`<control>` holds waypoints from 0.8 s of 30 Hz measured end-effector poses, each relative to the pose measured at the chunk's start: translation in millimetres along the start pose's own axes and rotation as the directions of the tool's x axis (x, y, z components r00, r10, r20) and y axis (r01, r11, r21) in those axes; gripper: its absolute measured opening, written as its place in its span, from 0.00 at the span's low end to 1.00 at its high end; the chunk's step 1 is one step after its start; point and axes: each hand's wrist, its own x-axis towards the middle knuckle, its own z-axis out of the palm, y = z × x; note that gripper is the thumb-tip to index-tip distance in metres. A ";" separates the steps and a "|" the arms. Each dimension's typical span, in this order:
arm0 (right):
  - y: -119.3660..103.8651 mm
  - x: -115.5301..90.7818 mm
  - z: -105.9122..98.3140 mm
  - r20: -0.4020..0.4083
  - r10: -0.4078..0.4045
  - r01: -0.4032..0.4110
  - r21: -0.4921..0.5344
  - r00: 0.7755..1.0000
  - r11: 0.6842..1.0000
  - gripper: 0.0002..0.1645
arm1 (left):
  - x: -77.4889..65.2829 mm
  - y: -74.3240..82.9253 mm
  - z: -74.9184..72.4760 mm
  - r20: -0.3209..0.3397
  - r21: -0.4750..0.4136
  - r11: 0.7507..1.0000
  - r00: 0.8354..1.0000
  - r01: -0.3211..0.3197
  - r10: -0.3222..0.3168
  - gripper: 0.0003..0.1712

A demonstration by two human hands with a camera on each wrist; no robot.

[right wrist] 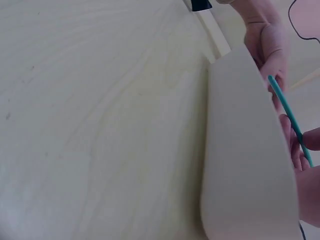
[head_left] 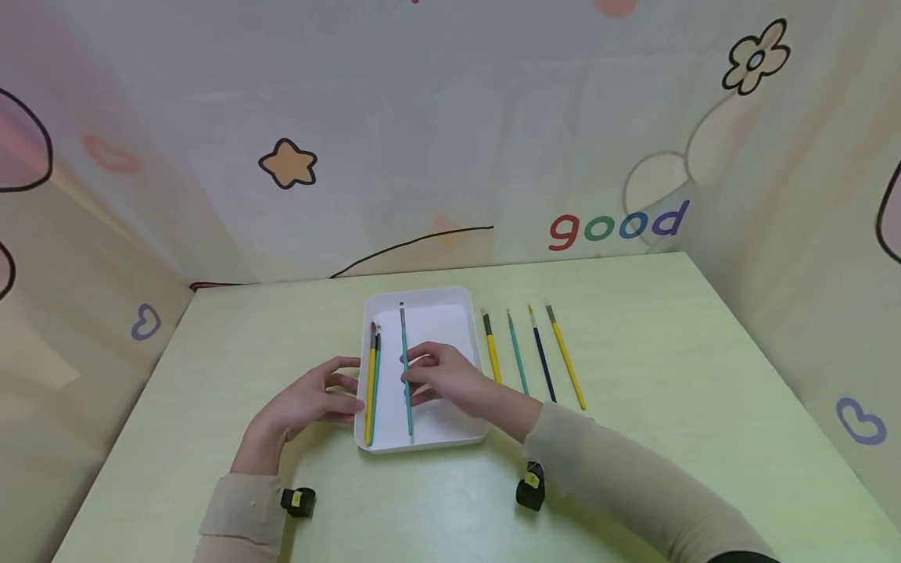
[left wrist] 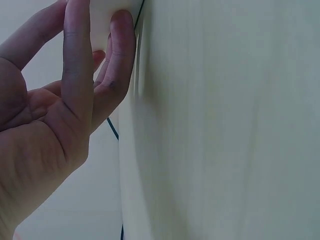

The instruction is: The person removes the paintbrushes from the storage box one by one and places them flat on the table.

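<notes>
Brush in grip? Quick.

Teal brush [head_left: 404,332], pinched in right hand [head_left: 450,381] between thumb and fingertips. Held over white tray [head_left: 443,317], lengthwise, left of centre, bristle end toward backdrop [head_left: 422,117].

Touching tray floor?

Can't tell. In right wrist view, just teal handle showing past edge of tray wall, slanted, with thumb against it.

Left hand?

Left hand [head_left: 313,399] at left side of tray, touching rim. Loosely bent, spread fingers; relaxed rather than clenched.

Already lying in tray?

Two, side by side along left wall: yellow-handled brush [head_left: 371,383] next to slim teal-handled brush [head_left: 376,375]. Very close together; touching or not, can't tell.

And outside?

Row of four on pale table [head_left: 633,336], right of tray. Left to right: yellow brush with black ferrule [head_left: 492,348], thin green-teal brush [head_left: 517,349], dark navy brush [head_left: 542,353], yellow brush with grey ferrule [head_left: 566,356]. Apart from one another, all pointing bristle end away. First three running down to right forearm, lower ends probably hidden there.

Anything else? Fast.

Beige sleeves [head_left: 605,461] on both arms. Small black device [head_left: 299,502] with yellow label near left wrist, matching device [head_left: 531,486] near right. On backdrop: orange star [head_left: 288,163], flower [head_left: 756,60], colourful "good" lettering [head_left: 598,217].
</notes>
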 end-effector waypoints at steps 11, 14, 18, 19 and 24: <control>-20.4 -16.3 -27.1 0.018 -0.039 0.039 0.005 0.999 0.999 0.23 | -1.3 -0.3 0.0 -0.005 -0.005 1.000 1.000 -0.006 0.006 0.46; -19.6 -19.3 -35.2 0.010 -0.047 0.046 0.002 0.999 0.999 0.23 | -1.2 -0.2 0.2 -0.004 -0.003 1.000 1.000 -0.007 0.007 0.46; -19.8 -25.1 -44.9 -0.004 -0.062 0.062 0.007 0.998 0.998 0.23 | -0.2 -0.9 0.3 -0.007 0.003 1.000 1.000 -0.002 0.002 0.46; -20.5 -27.1 -47.1 -0.007 -0.067 0.067 0.008 0.998 0.998 0.23 | 0.1 -1.3 0.3 -0.008 0.004 1.000 1.000 0.000 0.000 0.46; -25.3 -36.1 -58.9 -0.022 -0.080 0.080 0.008 0.997 0.997 0.23 | 0.6 -1.6 0.1 -0.007 0.008 1.000 1.000 -0.001 0.001 0.46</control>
